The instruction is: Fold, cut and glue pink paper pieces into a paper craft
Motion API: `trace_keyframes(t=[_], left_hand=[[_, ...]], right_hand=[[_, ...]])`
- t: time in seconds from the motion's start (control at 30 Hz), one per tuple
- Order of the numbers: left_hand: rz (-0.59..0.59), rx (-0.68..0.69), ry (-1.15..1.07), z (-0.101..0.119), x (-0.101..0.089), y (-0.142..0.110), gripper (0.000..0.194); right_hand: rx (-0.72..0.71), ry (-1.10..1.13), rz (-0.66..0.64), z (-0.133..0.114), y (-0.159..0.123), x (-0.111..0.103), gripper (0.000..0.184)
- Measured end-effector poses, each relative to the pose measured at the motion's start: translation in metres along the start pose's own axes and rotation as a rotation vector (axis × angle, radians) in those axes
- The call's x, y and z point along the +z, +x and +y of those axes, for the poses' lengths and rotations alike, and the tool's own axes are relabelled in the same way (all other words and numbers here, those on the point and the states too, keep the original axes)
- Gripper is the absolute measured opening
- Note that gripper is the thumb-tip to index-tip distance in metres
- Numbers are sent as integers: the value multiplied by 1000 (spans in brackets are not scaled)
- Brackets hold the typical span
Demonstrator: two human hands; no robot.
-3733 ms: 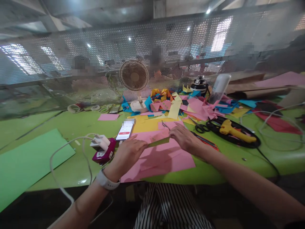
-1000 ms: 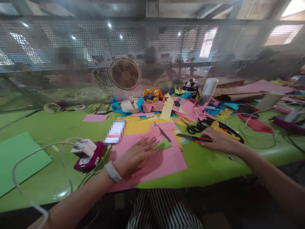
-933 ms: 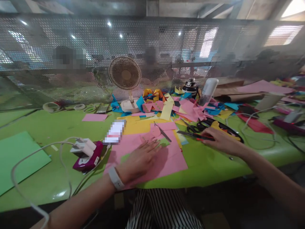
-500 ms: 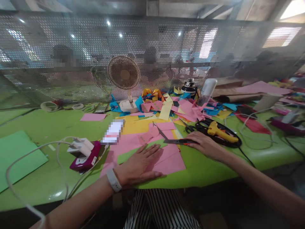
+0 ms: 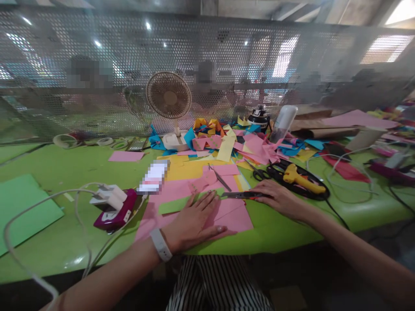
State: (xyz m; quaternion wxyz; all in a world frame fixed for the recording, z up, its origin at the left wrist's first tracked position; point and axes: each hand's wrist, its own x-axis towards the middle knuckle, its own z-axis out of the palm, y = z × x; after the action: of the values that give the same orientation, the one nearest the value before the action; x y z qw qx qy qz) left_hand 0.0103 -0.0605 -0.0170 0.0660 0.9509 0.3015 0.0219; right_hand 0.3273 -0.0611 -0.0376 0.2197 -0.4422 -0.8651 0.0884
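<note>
My left hand [image 5: 197,218] lies flat with its fingers stretched out. It presses on a green paper strip [image 5: 173,204] and the pink paper [image 5: 238,216] beneath. A black utility knife [image 5: 241,195] with red marks is in the closed fingers of my right hand [image 5: 275,196]. Its blade end points left, close to the right end of the green strip. Slim metal tweezers [image 5: 220,178] rest on the pink sheets just beyond the blade. A smaller pink piece with green dots [image 5: 198,182] lies near the tweezers. Yellow paper [image 5: 175,166] shows behind the pink sheets.
A yellow glue gun [image 5: 303,179] sits in a black tray beside black scissors [image 5: 259,172]. Coloured paper scraps [image 5: 253,147] heap behind, near a fan [image 5: 169,97] and a dark bottle [image 5: 259,116]. Left are a phone [image 5: 154,177], a purple power strip [image 5: 118,211] with cables, and green paper [image 5: 27,209].
The knife has shifted slightly left and down, away from the tweezers' end, so a gap shows between them. My left hand stays flat and has moved only a little.
</note>
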Motion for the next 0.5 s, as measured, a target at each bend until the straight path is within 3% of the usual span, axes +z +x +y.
trace_keyframes(t=[0.5], left_hand=[[-46,8,8,2,-4,5,76]], right_hand=[[-109,17,-3,7,6,-1,30]])
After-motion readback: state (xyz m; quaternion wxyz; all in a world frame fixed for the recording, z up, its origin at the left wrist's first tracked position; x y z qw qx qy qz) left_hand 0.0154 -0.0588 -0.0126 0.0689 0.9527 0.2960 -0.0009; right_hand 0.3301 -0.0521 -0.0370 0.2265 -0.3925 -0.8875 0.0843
